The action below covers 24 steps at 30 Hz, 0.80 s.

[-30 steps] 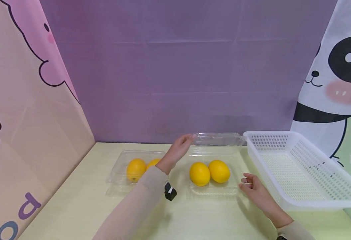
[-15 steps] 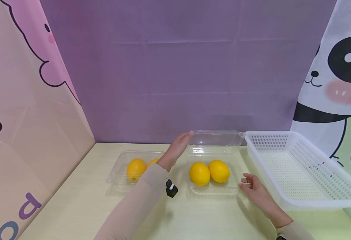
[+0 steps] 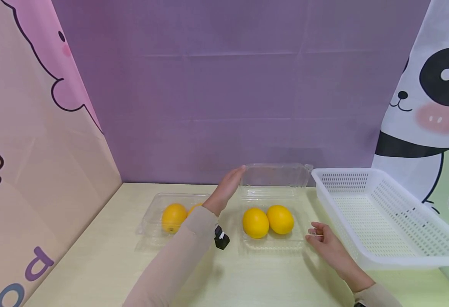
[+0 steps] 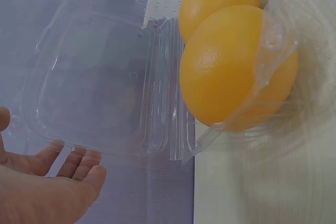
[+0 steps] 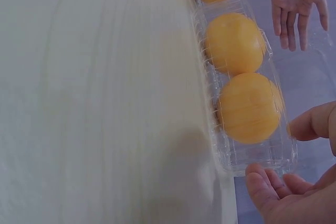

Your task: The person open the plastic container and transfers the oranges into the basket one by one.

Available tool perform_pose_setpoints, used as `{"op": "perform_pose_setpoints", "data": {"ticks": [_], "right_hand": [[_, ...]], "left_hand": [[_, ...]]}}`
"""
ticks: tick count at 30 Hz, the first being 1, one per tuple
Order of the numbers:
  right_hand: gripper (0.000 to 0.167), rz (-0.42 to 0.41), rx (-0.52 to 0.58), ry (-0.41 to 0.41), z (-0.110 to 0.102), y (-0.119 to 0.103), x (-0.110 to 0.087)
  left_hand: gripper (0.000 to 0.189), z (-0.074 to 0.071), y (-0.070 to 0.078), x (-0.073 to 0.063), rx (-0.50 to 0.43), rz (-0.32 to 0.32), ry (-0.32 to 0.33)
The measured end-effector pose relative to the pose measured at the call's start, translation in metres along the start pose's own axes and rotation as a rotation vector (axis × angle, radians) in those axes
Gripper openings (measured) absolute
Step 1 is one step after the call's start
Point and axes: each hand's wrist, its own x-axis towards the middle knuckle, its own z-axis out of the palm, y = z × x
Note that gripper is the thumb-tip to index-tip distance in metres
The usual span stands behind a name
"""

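Note:
A clear plastic clamshell container (image 3: 272, 246) stands on the table with two oranges (image 3: 255, 223) in its base. Its see-through lid (image 3: 274, 175) is tilted up at the back, joined to the base by a ridged hinge. My left hand (image 3: 226, 189) is at the lid's left edge, fingers fairly straight and touching the rim in the left wrist view. At the base's right side, my right hand (image 3: 328, 245) pinches the clear edge near a corner between thumb and fingers. In the right wrist view, the thumb (image 5: 310, 123) lies on one side of that corner.
Left of this container sits a second clear clamshell (image 3: 153, 213) with oranges inside, partly hidden by my left arm. A white perforated basket (image 3: 378, 259) stands close to my right hand. A purple backdrop (image 3: 217, 106) rises behind the table.
The lid has swung further up and back, now standing taller. My left hand has moved slightly up and back with it. The right hand and the oranges have stayed put.

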Motion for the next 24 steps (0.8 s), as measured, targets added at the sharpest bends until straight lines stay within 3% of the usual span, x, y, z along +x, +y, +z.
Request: {"op": "perform_pose_setpoints", "data": {"ticks": [14,24], "right_hand": [[0.056,-0.009,0.004,0.003,0.0001,0.0007,-0.0021],[0.056,0.001,0.019,-0.003,0.0003,-0.0009,-0.0021]], "left_hand": [[0.071,0.0016,-0.0038,0.006,0.0,-0.012,0.03],[0.071,0.0018,-0.0079,0.0065,-0.006,-0.012,0.012]]}}
